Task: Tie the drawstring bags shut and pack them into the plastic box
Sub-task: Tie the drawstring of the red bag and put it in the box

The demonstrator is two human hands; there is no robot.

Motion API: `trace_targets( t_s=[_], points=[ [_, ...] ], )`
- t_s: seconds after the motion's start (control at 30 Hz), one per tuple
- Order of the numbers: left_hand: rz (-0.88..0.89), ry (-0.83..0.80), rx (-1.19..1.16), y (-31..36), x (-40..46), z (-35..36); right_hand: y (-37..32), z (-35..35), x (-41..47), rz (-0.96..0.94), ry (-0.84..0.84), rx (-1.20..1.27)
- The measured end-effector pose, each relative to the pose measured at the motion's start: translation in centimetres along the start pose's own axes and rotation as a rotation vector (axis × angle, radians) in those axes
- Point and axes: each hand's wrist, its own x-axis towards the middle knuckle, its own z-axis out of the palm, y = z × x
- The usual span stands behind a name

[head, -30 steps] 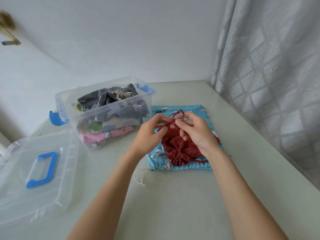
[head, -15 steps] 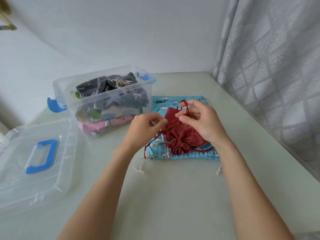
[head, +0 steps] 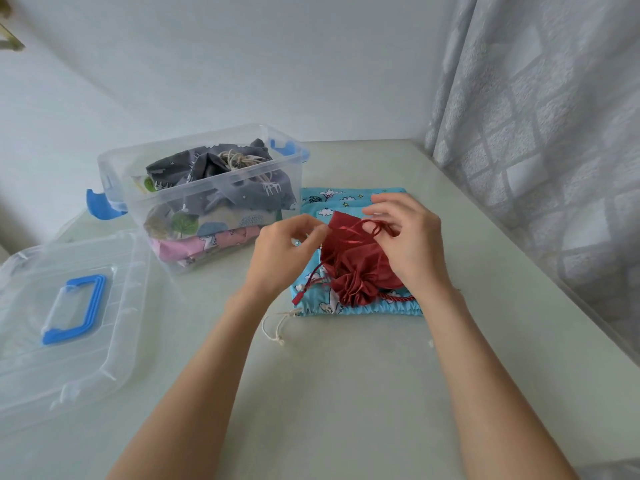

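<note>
A dark red drawstring bag (head: 360, 268) with a gathered neck lies on top of a flat blue patterned drawstring bag (head: 349, 200) in the middle of the table. My left hand (head: 280, 252) pinches one end of the red cord at the bag's left side. My right hand (head: 408, 237) holds a loop of the same red cord above the bag. A clear plastic box (head: 207, 199) with blue latches stands at the back left, holding several folded fabric bags, a grey one on top.
The box's clear lid (head: 65, 320) with a blue handle lies flat at the left. A grey curtain (head: 554, 133) hangs along the table's right edge. A white wall stands behind. The blue bag's white cord (head: 273, 329) trails toward me.
My hands have drawn slightly apart, pulling the red cord into a loop above the red bag. The view has shifted a little.
</note>
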Motion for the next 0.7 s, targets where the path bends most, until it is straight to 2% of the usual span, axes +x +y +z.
trace_targets(
  t_s=[0.13,0.3,0.43,0.6,0.7],
  points=[
    [0.104,0.058,-0.023,0.1,0.0,0.3,-0.7,-0.2,0.0,-0.203,0.051,-0.041],
    [0.077,-0.202,-0.333,1.1,-0.3,0.1,-1.8,-0.2,0.0,-0.382,0.079,-0.015],
    [-0.017,-0.204,-0.499,1.7,-0.5,0.1,-1.6,-0.1,0.0,-0.374,0.052,0.039],
    [-0.075,-0.042,-0.509,1.4,-0.1,-0.4,-0.4,0.5,-0.2,-0.316,0.016,0.026],
    [-0.115,-0.060,-0.538,1.4,0.0,-0.7,-0.2,0.5,-0.3,-0.277,0.016,0.046]
  ],
)
